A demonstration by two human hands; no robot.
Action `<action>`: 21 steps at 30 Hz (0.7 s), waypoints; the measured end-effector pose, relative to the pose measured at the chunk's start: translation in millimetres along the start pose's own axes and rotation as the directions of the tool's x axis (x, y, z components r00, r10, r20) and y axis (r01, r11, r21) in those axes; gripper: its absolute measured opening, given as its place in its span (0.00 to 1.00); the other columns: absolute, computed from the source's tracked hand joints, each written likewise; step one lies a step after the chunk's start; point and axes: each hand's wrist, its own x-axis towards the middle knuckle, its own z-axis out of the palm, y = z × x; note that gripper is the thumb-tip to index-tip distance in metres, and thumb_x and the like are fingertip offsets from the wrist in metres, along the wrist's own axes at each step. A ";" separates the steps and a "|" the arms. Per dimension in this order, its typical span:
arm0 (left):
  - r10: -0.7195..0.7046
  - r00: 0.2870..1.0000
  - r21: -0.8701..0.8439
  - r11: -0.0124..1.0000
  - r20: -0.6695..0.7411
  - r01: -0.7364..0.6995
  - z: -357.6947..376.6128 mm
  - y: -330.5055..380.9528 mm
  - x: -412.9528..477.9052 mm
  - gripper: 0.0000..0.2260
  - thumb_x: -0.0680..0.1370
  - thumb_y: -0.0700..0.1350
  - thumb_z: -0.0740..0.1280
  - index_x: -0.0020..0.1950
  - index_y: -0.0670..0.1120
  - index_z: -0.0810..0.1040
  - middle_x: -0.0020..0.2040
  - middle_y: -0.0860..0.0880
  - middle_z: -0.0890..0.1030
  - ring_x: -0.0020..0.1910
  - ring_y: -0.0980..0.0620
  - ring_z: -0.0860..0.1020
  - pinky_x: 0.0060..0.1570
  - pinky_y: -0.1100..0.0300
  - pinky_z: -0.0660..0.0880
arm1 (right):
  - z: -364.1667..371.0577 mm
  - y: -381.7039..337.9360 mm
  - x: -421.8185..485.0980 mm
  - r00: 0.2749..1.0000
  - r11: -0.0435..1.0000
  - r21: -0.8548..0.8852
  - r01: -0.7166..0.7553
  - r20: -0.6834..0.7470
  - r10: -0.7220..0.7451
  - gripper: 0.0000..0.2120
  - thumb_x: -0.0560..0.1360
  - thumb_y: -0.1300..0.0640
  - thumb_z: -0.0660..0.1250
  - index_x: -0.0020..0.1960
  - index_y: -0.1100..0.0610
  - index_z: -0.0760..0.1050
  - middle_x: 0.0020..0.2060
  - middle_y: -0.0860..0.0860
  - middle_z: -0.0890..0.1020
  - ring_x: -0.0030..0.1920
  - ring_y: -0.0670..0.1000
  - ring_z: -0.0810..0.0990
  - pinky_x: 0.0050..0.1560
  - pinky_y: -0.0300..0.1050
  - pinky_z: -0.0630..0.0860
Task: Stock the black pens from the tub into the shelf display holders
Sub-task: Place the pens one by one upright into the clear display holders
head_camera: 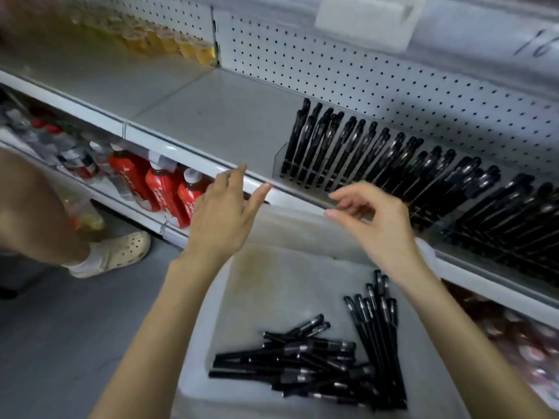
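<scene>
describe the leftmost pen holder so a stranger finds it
Find the grey shelf against the white pegboard. A row of black pens fills its right half; the holder is the clear plastic one at the row's left end. Only it has bare shelf on its left.

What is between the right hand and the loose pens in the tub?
In the head view, only the bare floor of the tub lies between the right hand and the pens.

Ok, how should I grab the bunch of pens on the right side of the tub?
Probably around mid-barrel, coming from above with the right hand. That bunch lies flat in the tub, pens side by side, pointing at the shelf, so a grip can close across them.
</scene>
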 end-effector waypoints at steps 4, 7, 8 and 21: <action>-0.096 0.995 -0.172 0.980 0.040 0.102 -3.6 -22.2 -54.0 0.33 0.77 0.64 0.52 0.77 0.46 0.56 0.74 0.45 0.63 0.72 0.46 0.62 0.68 0.51 0.60 | 16.5 36.9 -64.7 0.894 0.962 -0.022 -0.274 0.364 0.263 0.11 0.66 0.61 0.76 0.40 0.48 0.78 0.39 0.46 0.82 0.38 0.44 0.79 0.42 0.36 0.73; -0.190 0.978 -0.316 0.926 0.082 0.207 -2.3 -25.3 -85.8 0.33 0.77 0.64 0.54 0.76 0.47 0.57 0.74 0.47 0.64 0.71 0.47 0.63 0.69 0.52 0.60 | 22.7 51.6 -95.1 0.875 0.943 -0.063 -0.327 0.357 0.327 0.09 0.67 0.61 0.76 0.40 0.49 0.78 0.38 0.44 0.81 0.38 0.39 0.78 0.41 0.29 0.72; -0.230 0.968 -0.338 0.907 0.106 0.252 -0.4 -24.1 -93.3 0.31 0.78 0.62 0.55 0.76 0.47 0.56 0.74 0.48 0.65 0.71 0.47 0.63 0.68 0.54 0.59 | 23.0 54.0 -100.4 0.868 0.938 -0.084 -0.336 0.359 0.344 0.09 0.68 0.60 0.75 0.40 0.50 0.78 0.38 0.42 0.81 0.38 0.39 0.78 0.41 0.28 0.71; -0.266 0.962 -0.371 0.888 0.065 0.271 2.8 -15.6 -110.2 0.19 0.81 0.56 0.55 0.69 0.50 0.66 0.52 0.55 0.72 0.50 0.55 0.68 0.45 0.62 0.61 | 65.2 45.5 -113.9 0.711 0.860 -0.086 -0.504 0.524 0.469 0.03 0.74 0.56 0.70 0.45 0.54 0.78 0.41 0.52 0.81 0.45 0.52 0.80 0.55 0.48 0.76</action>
